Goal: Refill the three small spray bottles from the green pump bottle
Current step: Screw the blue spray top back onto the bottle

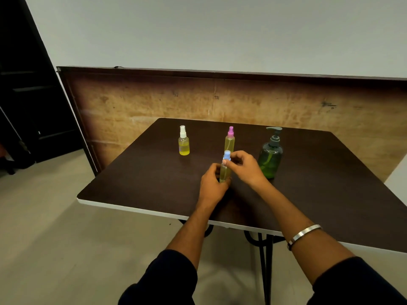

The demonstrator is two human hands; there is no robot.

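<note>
A slim spray bottle with a blue cap (225, 171) stands upright near the middle of the dark table (136, 183). My left hand (213, 186) grips its body low down. My right hand (244, 166) pinches the blue cap at its top. Behind it stands a tall slim bottle with a pink cap (230, 139), holding yellowish liquid. Farther left is a short round bottle with a white cap (184, 142), yellow liquid in its lower half. The green pump bottle (270, 156) stands upright to the right, just beyond my right hand.
The table has a white front edge (132, 209) and black legs below. A brown board (154, 100) leans against the wall behind it. A dark shelf unit (28, 84) stands at far left. A metal bracelet (305, 235) is on my right wrist.
</note>
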